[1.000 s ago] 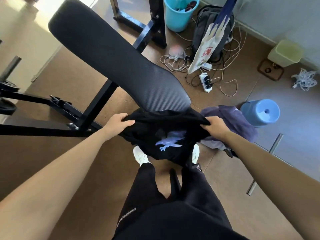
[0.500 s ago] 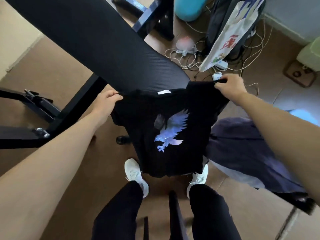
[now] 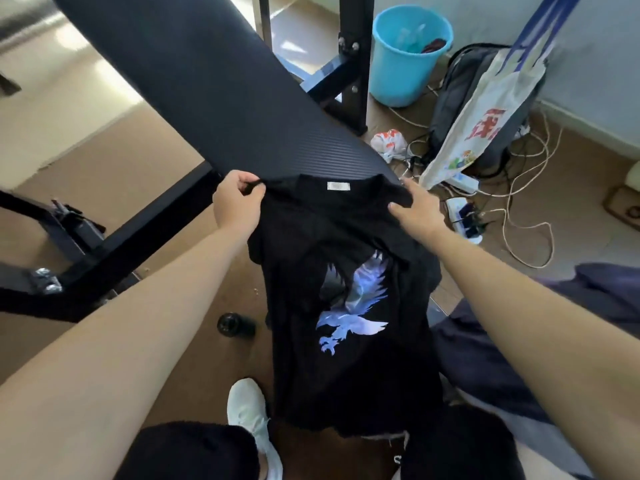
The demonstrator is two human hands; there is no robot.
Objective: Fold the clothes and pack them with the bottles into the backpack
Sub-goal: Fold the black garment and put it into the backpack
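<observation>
A white mesh shoe [image 3: 249, 414] stands on the brown floor [image 3: 173, 341]. Above it a black T-shirt [image 3: 346, 386] of soft cloth hangs in the air, with a shiny blue eagle printed on it. The left hand [image 3: 237, 199] pinches one shoulder with curled fingers, and the right hand [image 3: 415, 209] grasps the other shoulder between thumb and fingers. A small dark bottle [image 3: 235, 325] lies on the floor beside the T-shirt. A crumpled purple garment [image 3: 485, 358] lies to the right. Behind is the long bench [image 3: 207, 81] with ribbed black padding. Farther, near the wall, are a round blue bucket [image 3: 408, 53] and a grey backpack [image 3: 460, 84] behind a white bag [image 3: 478, 123].
</observation>
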